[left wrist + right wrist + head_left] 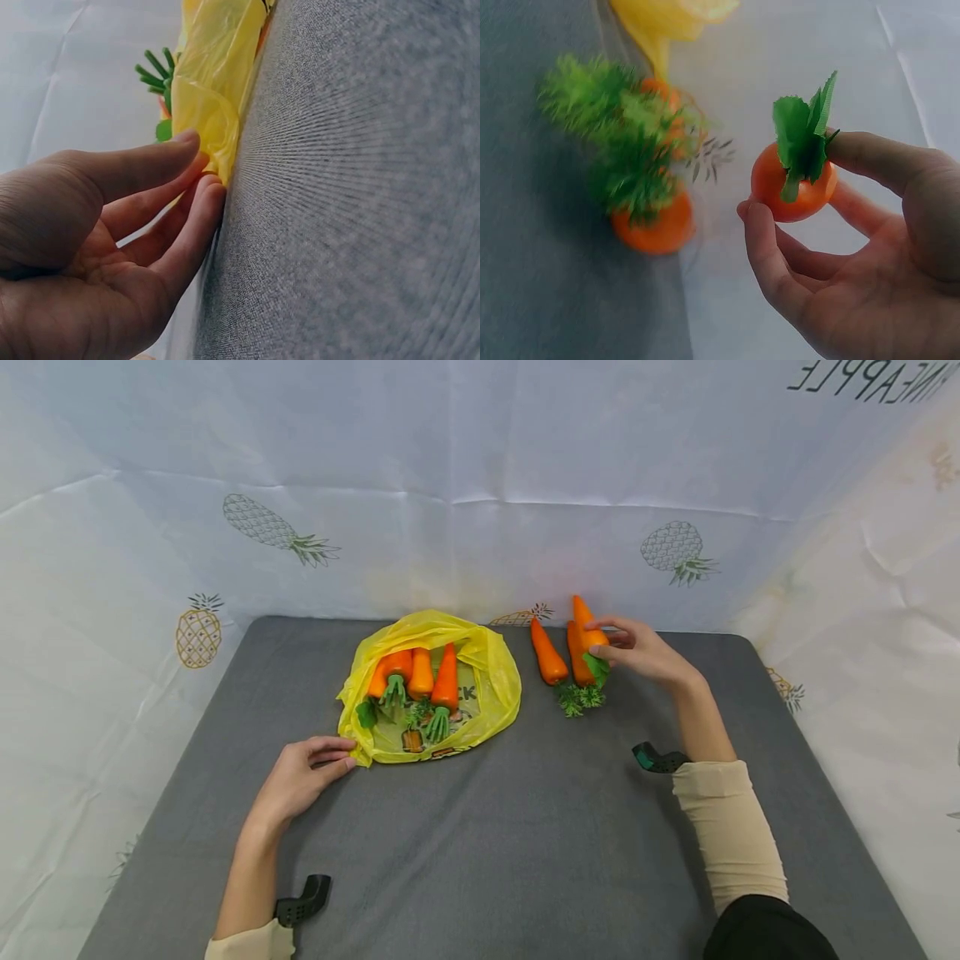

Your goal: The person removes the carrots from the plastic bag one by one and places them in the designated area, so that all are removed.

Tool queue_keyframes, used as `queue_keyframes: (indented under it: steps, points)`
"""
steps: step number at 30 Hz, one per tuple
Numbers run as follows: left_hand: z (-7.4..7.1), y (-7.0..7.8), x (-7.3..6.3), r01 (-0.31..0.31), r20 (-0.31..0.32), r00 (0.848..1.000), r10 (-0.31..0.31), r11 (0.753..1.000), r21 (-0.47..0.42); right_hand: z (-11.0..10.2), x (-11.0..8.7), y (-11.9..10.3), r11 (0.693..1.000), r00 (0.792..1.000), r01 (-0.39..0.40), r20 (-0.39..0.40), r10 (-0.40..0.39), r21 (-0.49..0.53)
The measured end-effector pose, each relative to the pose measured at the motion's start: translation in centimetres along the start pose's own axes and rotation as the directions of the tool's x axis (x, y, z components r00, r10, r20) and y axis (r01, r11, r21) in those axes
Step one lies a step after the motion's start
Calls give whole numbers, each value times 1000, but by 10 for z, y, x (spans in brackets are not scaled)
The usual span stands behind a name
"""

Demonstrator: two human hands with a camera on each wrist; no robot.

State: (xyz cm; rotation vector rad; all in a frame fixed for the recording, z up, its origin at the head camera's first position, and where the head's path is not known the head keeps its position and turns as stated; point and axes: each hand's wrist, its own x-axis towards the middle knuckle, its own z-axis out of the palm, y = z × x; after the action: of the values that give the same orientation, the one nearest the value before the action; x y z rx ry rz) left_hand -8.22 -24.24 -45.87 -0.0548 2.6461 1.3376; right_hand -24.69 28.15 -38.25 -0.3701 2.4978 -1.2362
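Observation:
My left hand (303, 777) pinches the near left edge of a yellow plastic bag (498, 681) between thumb and fingertips. The bag lies on its side of the table with its mouth spread wide, and several toy carrots (446, 681) with green tops lie inside. To the right, my right hand (645, 652) grips a toy carrot (582, 610) near its leafy end, tip pointing away. In the right wrist view its flat green leaves (802, 135) face the camera. Below and beside it, two more carrots (549, 656) with feathery tops (577, 697) lie on the table.
A grey cloth covers the table (480, 843). Behind it hangs a white sheet (480, 435) printed with pineapples, which also runs along both sides. Dark wrist mounts (303, 900) sit on both forearms.

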Motion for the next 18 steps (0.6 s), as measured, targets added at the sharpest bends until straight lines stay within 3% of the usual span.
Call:
queue_keyframes:
  steps: [18]
  points:
    - [0,1,0,14,1,1000,-14,1000,0,-10,1,50,995,995,-92,21,93,-25]
